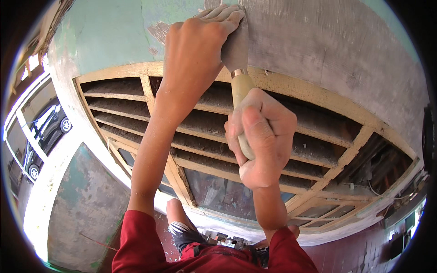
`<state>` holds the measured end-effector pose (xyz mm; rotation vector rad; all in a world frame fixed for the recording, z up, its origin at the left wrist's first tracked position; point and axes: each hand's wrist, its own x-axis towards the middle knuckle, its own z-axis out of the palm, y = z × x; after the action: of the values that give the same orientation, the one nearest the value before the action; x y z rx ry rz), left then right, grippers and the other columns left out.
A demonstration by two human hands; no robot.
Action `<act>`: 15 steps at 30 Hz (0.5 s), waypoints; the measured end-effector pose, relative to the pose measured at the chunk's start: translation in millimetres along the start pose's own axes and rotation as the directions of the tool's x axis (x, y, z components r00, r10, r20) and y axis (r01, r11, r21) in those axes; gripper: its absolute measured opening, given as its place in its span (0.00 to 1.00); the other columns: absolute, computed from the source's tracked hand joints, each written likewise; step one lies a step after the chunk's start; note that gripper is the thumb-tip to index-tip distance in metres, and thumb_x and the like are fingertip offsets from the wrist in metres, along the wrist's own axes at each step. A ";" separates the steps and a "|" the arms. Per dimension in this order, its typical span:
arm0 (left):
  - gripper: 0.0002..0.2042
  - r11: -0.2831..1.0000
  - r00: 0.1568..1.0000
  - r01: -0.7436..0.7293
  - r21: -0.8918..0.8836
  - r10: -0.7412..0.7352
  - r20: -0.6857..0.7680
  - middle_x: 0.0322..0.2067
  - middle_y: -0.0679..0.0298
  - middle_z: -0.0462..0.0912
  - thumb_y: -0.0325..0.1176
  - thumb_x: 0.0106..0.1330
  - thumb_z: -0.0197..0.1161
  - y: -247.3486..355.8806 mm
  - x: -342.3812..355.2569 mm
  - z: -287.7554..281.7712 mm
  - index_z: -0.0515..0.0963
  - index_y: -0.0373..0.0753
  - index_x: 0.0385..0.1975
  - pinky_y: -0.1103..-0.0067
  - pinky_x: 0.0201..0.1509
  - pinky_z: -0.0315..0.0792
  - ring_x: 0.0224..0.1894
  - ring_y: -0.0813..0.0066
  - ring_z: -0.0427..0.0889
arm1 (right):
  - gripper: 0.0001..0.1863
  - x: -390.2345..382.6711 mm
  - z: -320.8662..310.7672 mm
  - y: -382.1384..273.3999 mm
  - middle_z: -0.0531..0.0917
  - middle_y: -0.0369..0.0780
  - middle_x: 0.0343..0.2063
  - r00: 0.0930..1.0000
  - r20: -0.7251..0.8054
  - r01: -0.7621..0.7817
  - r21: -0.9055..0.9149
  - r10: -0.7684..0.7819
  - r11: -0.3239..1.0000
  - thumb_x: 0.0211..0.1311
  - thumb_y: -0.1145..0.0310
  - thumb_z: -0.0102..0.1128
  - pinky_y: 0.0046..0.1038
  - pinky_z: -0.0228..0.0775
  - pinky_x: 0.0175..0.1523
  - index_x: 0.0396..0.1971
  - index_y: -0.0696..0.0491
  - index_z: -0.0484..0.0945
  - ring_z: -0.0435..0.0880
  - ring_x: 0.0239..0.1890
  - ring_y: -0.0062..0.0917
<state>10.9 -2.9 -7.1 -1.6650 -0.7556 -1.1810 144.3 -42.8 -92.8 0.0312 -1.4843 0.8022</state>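
Observation:
My right hand (264, 136) is wrapped around the pale handle (242, 88) of a scraper, just below its metal collar. The scraper's broad grey blade (236, 50) points upward and lies against the wall (318, 41). My left hand (198, 50) is raised beside it with its back toward me. Its fingers are stretched out and lie flat at the upper end of the blade, pressing there. The wall's green paint (114, 36) shows to the left of the blade, with bare grey-brown surface to the right. The blade's tip is partly hidden by my left fingers.
A yellowish wooden frame with dusty louvre slats (205, 129) spans the wall below my hands, with glass panes (223, 193) under it. A worn grey-green panel (86, 204) stands at the lower left. Beyond it a dark car (50, 123) is parked. Reddish-brown flooring (337, 255) lies below.

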 end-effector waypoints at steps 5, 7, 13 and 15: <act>0.19 0.999 0.999 0.043 -0.014 -0.043 0.003 0.46 0.43 0.83 0.14 0.51 0.59 1.4 7.9 -5.7 0.81 0.25 0.45 0.66 0.57 0.78 0.52 0.48 0.82 | 0.18 5.2 2.5 2.8 0.67 0.31 0.11 1.000 -0.004 -0.010 0.066 0.010 0.998 0.70 0.62 0.51 0.16 0.46 0.16 0.20 0.55 0.68 0.58 0.08 0.10; 0.19 1.000 1.000 0.010 -0.021 -0.010 -0.018 0.46 0.42 0.83 0.14 0.51 0.58 13.4 2.2 -11.1 0.80 0.24 0.46 0.66 0.56 0.78 0.51 0.47 0.83 | 0.18 1.2 -0.5 8.3 0.66 0.31 0.11 1.000 0.007 0.017 0.054 -0.018 0.998 0.70 0.61 0.51 0.16 0.46 0.16 0.20 0.55 0.68 0.58 0.08 0.10; 0.18 0.998 0.999 0.048 0.028 -0.049 0.015 0.47 0.43 0.83 0.15 0.52 0.57 4.2 12.0 -7.7 0.80 0.23 0.46 0.67 0.58 0.77 0.52 0.49 0.83 | 0.19 10.3 -0.7 5.2 0.66 0.31 0.09 1.000 0.023 0.001 0.095 -0.003 0.996 0.70 0.61 0.51 0.16 0.46 0.16 0.20 0.54 0.68 0.57 0.07 0.10; 0.18 0.998 0.998 0.057 0.032 -0.058 0.025 0.48 0.43 0.83 0.15 0.52 0.57 5.7 8.3 -8.3 0.80 0.23 0.46 0.67 0.60 0.77 0.53 0.49 0.82 | 0.19 5.0 1.2 2.8 0.65 0.31 0.09 1.000 0.007 -0.031 0.097 0.030 0.995 0.70 0.60 0.51 0.17 0.46 0.15 0.20 0.54 0.68 0.56 0.07 0.10</act>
<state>15.6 -13.0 -0.3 -1.6453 -0.8388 -1.1838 141.3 -39.0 -89.5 0.0840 -1.4533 0.8996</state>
